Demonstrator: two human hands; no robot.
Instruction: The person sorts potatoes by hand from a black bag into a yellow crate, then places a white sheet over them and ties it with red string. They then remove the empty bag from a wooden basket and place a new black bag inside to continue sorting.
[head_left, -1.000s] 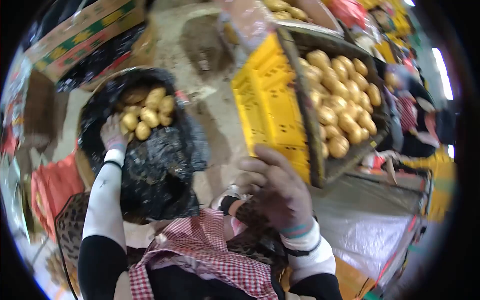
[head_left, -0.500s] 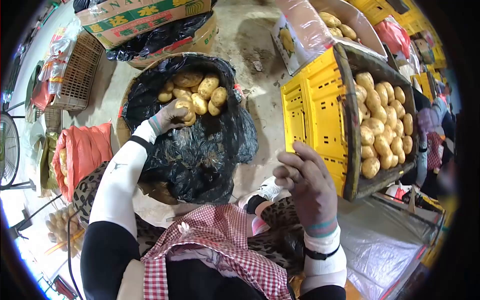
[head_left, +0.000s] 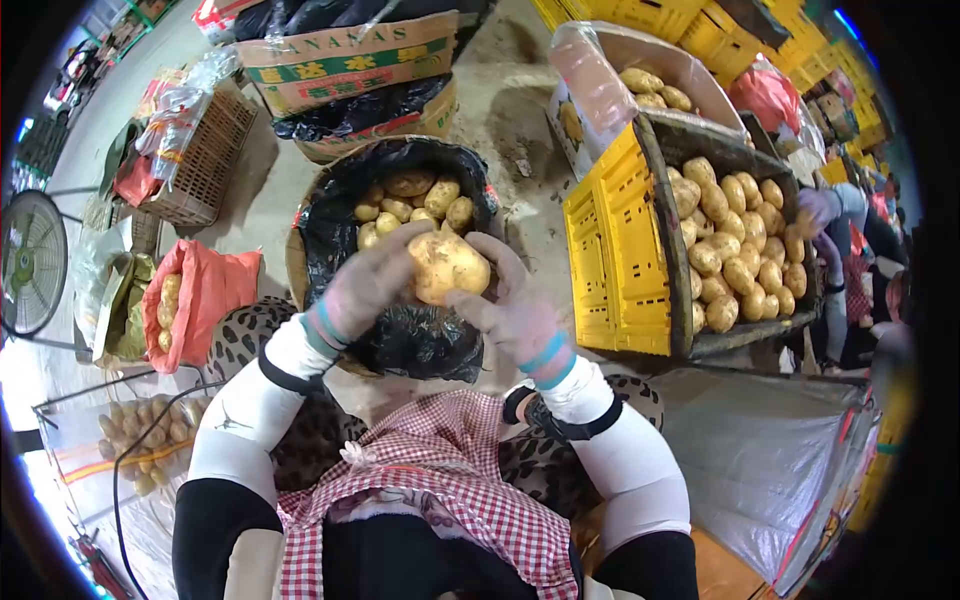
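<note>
A large potato (head_left: 448,268) is held between my two gloved hands, above a round container lined with black plastic (head_left: 415,345). My left hand (head_left: 372,283) has its fingers against the potato's left side. On the other side, my right hand (head_left: 512,310) grips it from the right and below. Beneath and beyond the hands, several smaller potatoes (head_left: 410,184) lie in the lined container.
To the right, a tilted yellow crate (head_left: 622,250) holds many potatoes. A co-worker's gloved hand (head_left: 820,205) is at its far edge. Cardboard boxes (head_left: 350,70) stand behind the container. A red sack (head_left: 215,290) and a fan (head_left: 35,262) are at the left.
Both my hands have come together around a large potato. My right hand has moved left from beside the crate. The camera view has shifted, and a co-worker's hand now reaches the crate.
</note>
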